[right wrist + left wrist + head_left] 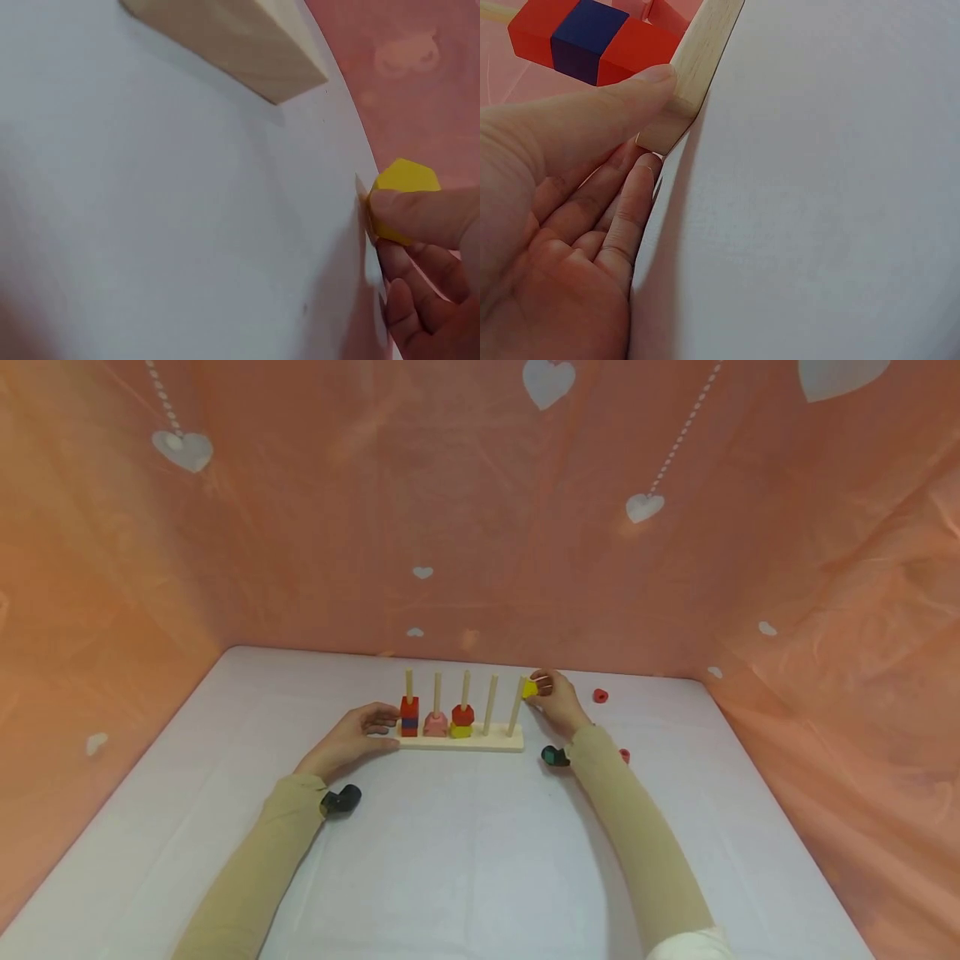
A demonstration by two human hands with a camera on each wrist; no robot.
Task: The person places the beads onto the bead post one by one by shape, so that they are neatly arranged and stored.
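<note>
White tabletop (457,860) spread beneath the wooden base (461,744), whose length ran between the left hand (352,737) gripping one end and the right hand (561,703) pinching a yellow block (529,689), the nearest bare peg (516,710) just left of those fingertips.

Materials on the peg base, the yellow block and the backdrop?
Peg base: light wood, apparently bare or clear-finished; faint grain shows on its face.
Yellow block: likely painted wood, but could be plastic; opaque, even colour hides any grain.
Backdrop: thin, flexible sheet with slight sheen, going by folds and creases; fabric or plastic film, can't tell.
</note>
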